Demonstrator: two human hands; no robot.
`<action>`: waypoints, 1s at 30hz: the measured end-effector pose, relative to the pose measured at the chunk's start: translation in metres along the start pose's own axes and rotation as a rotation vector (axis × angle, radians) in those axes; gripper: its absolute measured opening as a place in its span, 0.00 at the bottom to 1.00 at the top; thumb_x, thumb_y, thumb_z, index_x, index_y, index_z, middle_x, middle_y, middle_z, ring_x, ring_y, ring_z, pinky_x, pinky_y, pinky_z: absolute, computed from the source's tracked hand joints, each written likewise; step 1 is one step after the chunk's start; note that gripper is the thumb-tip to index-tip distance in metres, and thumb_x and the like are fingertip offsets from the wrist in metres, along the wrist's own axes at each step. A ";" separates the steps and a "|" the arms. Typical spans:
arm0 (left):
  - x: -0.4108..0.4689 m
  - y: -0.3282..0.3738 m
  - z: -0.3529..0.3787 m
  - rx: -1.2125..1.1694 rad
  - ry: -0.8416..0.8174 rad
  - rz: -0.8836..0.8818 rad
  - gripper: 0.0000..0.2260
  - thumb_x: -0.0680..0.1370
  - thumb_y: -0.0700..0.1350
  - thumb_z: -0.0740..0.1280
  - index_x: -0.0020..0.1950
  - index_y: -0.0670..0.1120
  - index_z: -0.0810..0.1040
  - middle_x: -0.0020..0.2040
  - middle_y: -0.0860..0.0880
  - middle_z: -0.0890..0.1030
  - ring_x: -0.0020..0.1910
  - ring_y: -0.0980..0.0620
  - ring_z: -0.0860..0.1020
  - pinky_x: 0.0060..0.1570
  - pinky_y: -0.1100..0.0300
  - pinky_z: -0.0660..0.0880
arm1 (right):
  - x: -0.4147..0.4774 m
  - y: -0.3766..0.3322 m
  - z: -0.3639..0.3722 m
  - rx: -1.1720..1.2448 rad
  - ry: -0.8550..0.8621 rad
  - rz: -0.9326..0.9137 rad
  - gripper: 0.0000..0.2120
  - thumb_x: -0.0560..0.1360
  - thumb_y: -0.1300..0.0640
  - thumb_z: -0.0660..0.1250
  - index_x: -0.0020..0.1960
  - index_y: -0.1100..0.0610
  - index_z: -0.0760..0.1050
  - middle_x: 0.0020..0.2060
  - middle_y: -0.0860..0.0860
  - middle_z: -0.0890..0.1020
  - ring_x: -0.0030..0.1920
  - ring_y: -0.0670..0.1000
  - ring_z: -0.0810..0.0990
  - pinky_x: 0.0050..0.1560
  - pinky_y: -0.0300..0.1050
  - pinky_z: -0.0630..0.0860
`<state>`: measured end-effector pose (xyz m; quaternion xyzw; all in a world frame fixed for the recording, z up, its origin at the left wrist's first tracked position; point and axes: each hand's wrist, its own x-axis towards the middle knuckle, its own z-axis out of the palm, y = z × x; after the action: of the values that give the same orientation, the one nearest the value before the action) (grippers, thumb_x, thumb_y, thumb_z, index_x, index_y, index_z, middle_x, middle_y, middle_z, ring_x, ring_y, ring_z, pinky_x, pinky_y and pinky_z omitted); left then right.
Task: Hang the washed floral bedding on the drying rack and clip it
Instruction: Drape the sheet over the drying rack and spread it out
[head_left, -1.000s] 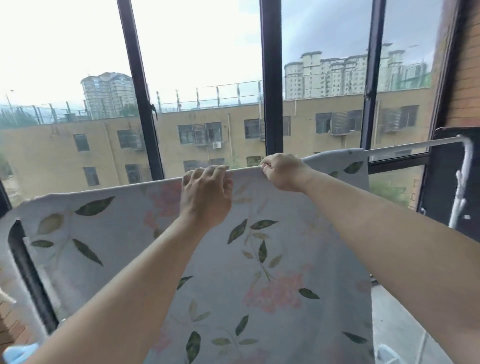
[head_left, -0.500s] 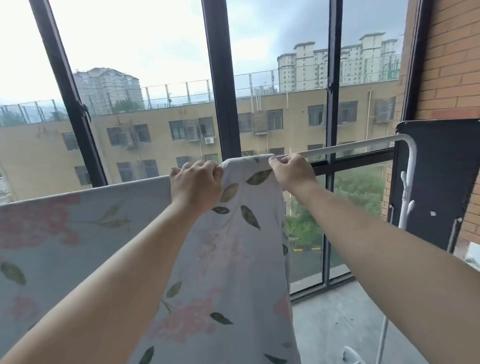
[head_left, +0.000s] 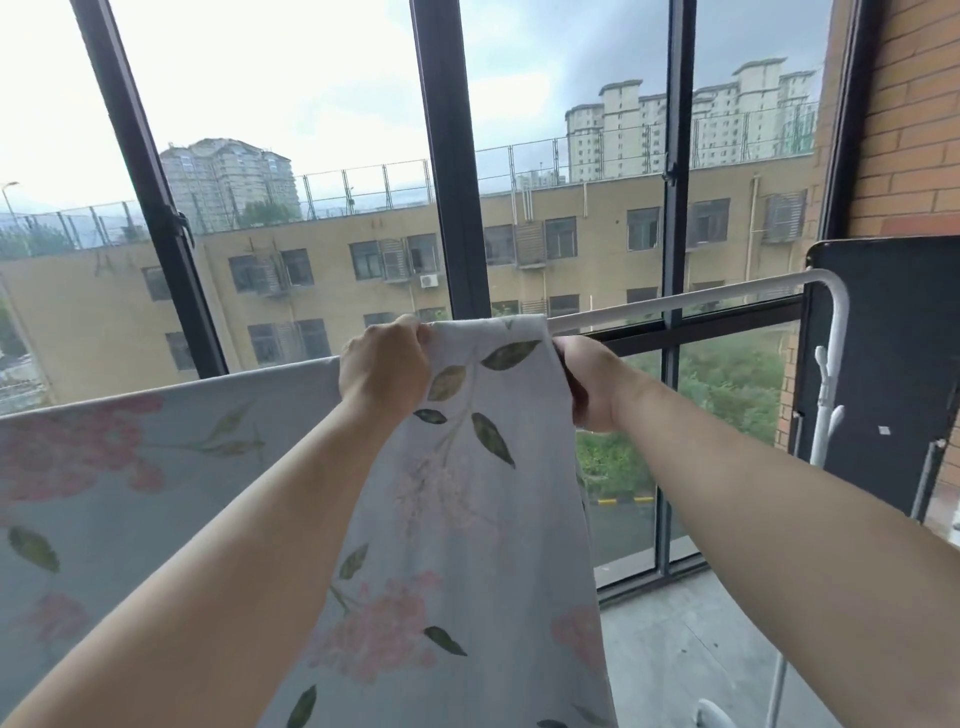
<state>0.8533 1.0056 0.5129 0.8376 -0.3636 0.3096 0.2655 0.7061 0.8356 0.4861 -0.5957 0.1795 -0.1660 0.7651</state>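
Shows the spreading step: pale grey floral bedding sheet (head_left: 467, 519), pink blossoms and green leaves, draped over the white tubular metal drying rack (head_left: 675, 304) before the black-framed window (head_left: 452, 156). Left grip (head_left: 384, 369) clenched on the top fold, right grip (head_left: 592, 387) grasping the sheet's right edge just below the rail (fingertips hidden behind cloth). Likely calls next for drawing that edge rightward along the bare rail, then fetching clips; none in sight.

Both forearms bare, stretched forward, left grip (head_left: 384, 371) and right grip (head_left: 592, 387) level, fingers curled, each pinching the bedding (head_left: 483, 467) edge
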 end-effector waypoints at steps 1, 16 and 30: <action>0.001 -0.002 -0.002 -0.018 0.004 -0.015 0.13 0.83 0.45 0.57 0.51 0.44 0.80 0.44 0.42 0.83 0.39 0.43 0.73 0.41 0.54 0.68 | 0.003 0.002 0.001 0.030 -0.023 0.020 0.19 0.82 0.53 0.50 0.37 0.53 0.71 0.32 0.48 0.70 0.28 0.47 0.65 0.22 0.38 0.57; 0.003 -0.016 -0.011 -0.084 0.013 0.107 0.14 0.82 0.58 0.59 0.55 0.51 0.79 0.46 0.50 0.83 0.44 0.44 0.79 0.41 0.55 0.68 | 0.006 0.009 0.034 -0.117 -0.028 -0.039 0.16 0.81 0.50 0.58 0.47 0.56 0.83 0.44 0.53 0.84 0.43 0.53 0.83 0.47 0.46 0.77; 0.009 -0.056 -0.026 -0.220 0.200 -0.033 0.13 0.84 0.49 0.61 0.44 0.42 0.71 0.38 0.46 0.75 0.37 0.43 0.75 0.35 0.54 0.69 | 0.009 -0.036 -0.012 0.260 0.519 -0.111 0.15 0.76 0.46 0.64 0.54 0.55 0.80 0.46 0.55 0.87 0.45 0.55 0.87 0.47 0.54 0.83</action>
<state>0.8931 1.0526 0.5247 0.7742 -0.3535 0.3452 0.3956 0.7068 0.8133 0.5175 -0.4394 0.3135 -0.3757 0.7533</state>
